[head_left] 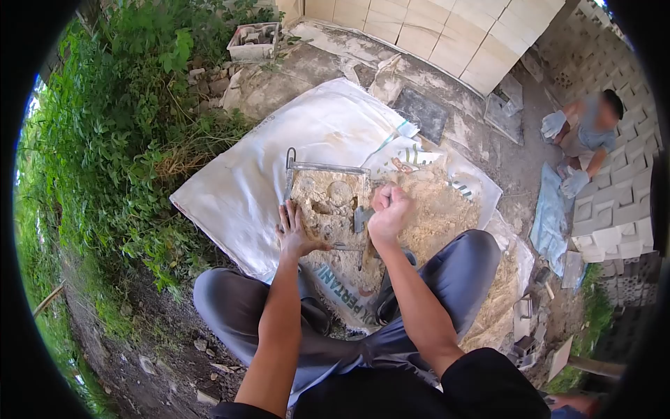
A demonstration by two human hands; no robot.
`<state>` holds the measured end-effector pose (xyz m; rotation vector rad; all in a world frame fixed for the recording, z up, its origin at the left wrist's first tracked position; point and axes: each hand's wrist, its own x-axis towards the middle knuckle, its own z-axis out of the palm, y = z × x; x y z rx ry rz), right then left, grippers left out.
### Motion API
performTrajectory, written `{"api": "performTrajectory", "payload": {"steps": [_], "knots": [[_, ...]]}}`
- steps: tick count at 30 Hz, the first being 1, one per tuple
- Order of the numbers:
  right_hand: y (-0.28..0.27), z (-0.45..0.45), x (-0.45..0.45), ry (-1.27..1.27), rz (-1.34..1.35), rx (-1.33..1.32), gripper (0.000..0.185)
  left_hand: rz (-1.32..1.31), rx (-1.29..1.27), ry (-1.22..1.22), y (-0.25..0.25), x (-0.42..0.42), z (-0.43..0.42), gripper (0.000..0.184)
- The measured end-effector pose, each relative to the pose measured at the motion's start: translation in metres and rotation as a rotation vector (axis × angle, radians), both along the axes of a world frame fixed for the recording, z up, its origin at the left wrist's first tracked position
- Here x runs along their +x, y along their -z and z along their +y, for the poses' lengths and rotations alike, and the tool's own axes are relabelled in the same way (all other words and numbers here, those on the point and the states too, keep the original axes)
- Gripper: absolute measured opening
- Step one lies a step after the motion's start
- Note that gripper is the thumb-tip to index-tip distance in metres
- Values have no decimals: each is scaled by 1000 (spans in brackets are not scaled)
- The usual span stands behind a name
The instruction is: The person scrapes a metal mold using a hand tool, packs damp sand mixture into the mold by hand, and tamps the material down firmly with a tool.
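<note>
A rectangular metal mould frame (328, 167) with a looped wire handle lies on the sacking in front of me. Pale, crumbly sand-like material (315, 188) fills it, with rounded hollows in its surface. My left hand (296, 234) rests on the frame's near left corner, fingers spread. At the right edge, my right hand (389, 213) is in a fist around what looks like a scraper (360, 219). Its flat grey blade points left over the material, while the fist hides its handle.
Loose tan powder (436, 209) is heaped on the white sacking (244, 174) to the right. A dark slab (421, 114) lies beyond. At right, a gloved co-worker (590, 133) sits by stacked patterned blocks (624, 188). Green plants (132, 133) grow at left; a box (252, 50) stands behind.
</note>
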<state>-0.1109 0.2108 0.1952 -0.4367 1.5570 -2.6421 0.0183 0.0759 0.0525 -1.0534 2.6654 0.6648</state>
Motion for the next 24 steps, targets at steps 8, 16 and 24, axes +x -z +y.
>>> {"api": "performTrajectory", "payload": {"steps": [8, 16, 24], "knots": [[4, -7, 2, -9, -102, -32, 36, 31, 21, 3, 2, 1, 4, 151], [-9, 1, -3, 37, -109, -10, 37, 20, 22, 10, 4, 2, 1, 151], [-37, 3, 1, 41, -77, 53, 39, -18, -2, -11, 3, 1, 3, 147]]}}
